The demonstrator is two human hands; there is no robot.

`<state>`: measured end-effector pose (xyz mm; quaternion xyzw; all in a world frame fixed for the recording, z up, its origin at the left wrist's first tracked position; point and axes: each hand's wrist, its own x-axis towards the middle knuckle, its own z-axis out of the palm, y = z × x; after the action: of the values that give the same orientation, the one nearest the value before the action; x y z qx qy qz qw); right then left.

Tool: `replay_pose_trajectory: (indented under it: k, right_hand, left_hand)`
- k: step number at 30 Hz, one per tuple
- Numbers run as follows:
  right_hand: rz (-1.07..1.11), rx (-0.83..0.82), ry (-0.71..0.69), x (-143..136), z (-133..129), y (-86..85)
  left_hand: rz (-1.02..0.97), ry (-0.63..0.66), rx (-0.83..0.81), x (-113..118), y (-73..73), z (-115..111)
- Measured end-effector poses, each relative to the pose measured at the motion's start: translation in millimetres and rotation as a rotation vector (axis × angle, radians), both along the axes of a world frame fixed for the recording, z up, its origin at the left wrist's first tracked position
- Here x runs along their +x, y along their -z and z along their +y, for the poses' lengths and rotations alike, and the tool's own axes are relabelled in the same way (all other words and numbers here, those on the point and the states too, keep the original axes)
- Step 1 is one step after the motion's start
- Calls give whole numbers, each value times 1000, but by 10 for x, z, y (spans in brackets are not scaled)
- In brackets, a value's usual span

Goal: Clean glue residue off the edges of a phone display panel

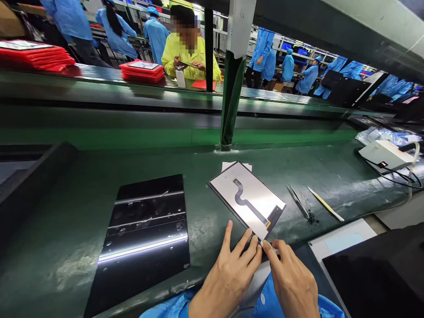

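A display panel [228,185] lies at an angle on the green mat, its silvery back up, with a dark flex cable [247,203] across it. My left hand [233,269] has its fingers spread, fingertips on the panel's near edge. Beside it, my right hand [291,276] is pinched at the panel's near corner around a small pale item I cannot make out. White paper [247,167] shows under the panel's far corner. To the left lies a glossy black panel [149,221] with bright reflections.
Tweezers [298,201] and a yellow-handled blade [326,204] lie right of the display, near black scraps [312,217]. A white device [384,157] with cables stands at the far right. A post [232,88] rises behind; people work beyond the divider.
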<state>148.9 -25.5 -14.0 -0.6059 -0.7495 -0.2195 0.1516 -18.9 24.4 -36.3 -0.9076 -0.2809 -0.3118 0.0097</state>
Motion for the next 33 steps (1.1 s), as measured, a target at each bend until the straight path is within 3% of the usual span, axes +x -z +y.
replay_pose_trajectory:
  k: [21,25,28,30,33]
  right_hand:
    - [-1,-31,-42,21,-32,30]
    - [170,-122,-73,92,-20,-27]
    - [481,-246,-59,287,141,-128]
    - [639,-252,37,477,355,-171]
    - [693,-267,246,735,780,-153]
  left_hand:
    - [18,2,14,1,-37,12]
    - [33,10,22,-9,-78,23]
    - [70,26,-4,-27,-95,25]
    - [95,35,-33,-34,-89,19]
    - [123,31,-71,-38,-94,7]
